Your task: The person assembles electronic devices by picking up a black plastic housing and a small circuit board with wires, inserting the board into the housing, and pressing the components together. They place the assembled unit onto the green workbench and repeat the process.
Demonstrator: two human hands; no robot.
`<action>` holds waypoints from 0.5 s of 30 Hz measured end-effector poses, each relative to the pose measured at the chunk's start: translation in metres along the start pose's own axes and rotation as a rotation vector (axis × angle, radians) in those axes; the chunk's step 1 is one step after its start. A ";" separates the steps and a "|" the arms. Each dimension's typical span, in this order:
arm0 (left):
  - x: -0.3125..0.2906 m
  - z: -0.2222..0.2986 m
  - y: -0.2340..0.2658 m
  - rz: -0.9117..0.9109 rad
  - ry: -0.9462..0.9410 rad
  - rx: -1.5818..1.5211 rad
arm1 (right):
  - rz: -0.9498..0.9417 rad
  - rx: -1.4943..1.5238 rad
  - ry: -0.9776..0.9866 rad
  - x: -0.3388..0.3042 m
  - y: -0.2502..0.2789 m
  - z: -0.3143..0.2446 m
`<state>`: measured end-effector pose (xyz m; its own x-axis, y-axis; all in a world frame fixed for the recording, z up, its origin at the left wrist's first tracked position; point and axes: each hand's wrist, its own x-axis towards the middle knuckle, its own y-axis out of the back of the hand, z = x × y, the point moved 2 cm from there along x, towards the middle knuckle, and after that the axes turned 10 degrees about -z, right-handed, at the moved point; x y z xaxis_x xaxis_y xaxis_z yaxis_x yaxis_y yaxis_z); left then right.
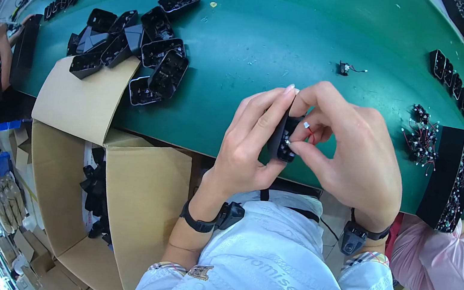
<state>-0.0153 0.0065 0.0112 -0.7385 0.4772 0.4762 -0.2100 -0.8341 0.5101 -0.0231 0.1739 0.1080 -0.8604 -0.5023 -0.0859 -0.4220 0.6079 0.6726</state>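
My left hand (250, 139) is closed round a small black plastic housing (279, 139), held tilted on edge above the near side of the green table. Thumb and fingers of my right hand (347, 145) pinch at the housing's open side, on a small wired part (308, 134) with a red lead and a white plug. How far that part sits inside the housing is hidden by my fingers. Beyond my hands, a loose black component (344, 69) with a short lead lies on the table.
Black housings (161, 55) are heaped at the left, beside an open cardboard box (139, 215) with dark parts inside. At the right lie a pile of wired components (421, 138) and a black bin (442, 178) full of them. Housings (459, 90) line the far right edge. People sit at both sides.
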 end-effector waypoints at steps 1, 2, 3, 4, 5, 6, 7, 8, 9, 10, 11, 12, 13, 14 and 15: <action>0.001 -0.001 0.000 0.023 -0.011 -0.018 | 0.021 -0.012 0.011 0.000 -0.001 -0.001; 0.001 -0.001 0.001 0.046 -0.022 -0.035 | 0.042 -0.023 0.023 -0.001 -0.001 -0.003; 0.001 0.003 -0.001 0.050 -0.019 -0.036 | 0.038 -0.025 0.023 -0.004 0.001 -0.005; 0.001 0.006 -0.001 0.077 0.004 -0.077 | 0.060 -0.043 0.028 -0.007 0.005 -0.008; 0.002 0.009 -0.001 0.103 0.027 -0.116 | 0.082 -0.059 0.033 -0.009 0.008 -0.009; 0.002 0.010 0.000 0.116 0.027 -0.112 | 0.088 -0.057 0.031 -0.009 0.006 -0.009; 0.002 0.008 0.000 0.110 0.025 -0.111 | 0.097 -0.054 0.049 -0.008 0.004 -0.010; 0.002 0.006 0.000 0.101 0.000 -0.079 | 0.107 -0.050 0.068 -0.007 0.001 -0.011; 0.002 0.004 -0.001 0.096 -0.026 -0.048 | 0.113 -0.049 0.067 -0.006 0.000 -0.010; 0.001 0.003 -0.002 0.072 -0.012 -0.052 | 0.110 -0.053 0.092 -0.004 -0.003 -0.010; 0.001 0.004 -0.001 0.069 -0.015 -0.051 | 0.107 -0.058 0.118 -0.002 -0.006 -0.011; 0.003 0.003 0.000 0.088 0.004 -0.071 | 0.104 -0.076 0.129 -0.001 -0.007 -0.011; 0.003 0.003 0.002 0.107 0.024 -0.090 | 0.108 -0.078 0.131 0.001 -0.007 -0.008; 0.002 0.003 0.003 0.116 0.087 -0.179 | 0.177 -0.032 0.187 0.004 -0.008 -0.004; 0.000 0.006 0.002 0.117 0.090 -0.176 | 0.239 0.019 0.242 0.004 -0.010 -0.002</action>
<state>-0.0118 0.0060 0.0164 -0.8169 0.3544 0.4551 -0.2222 -0.9215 0.3187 -0.0216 0.1644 0.1024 -0.8436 -0.4745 0.2513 -0.2237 0.7361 0.6388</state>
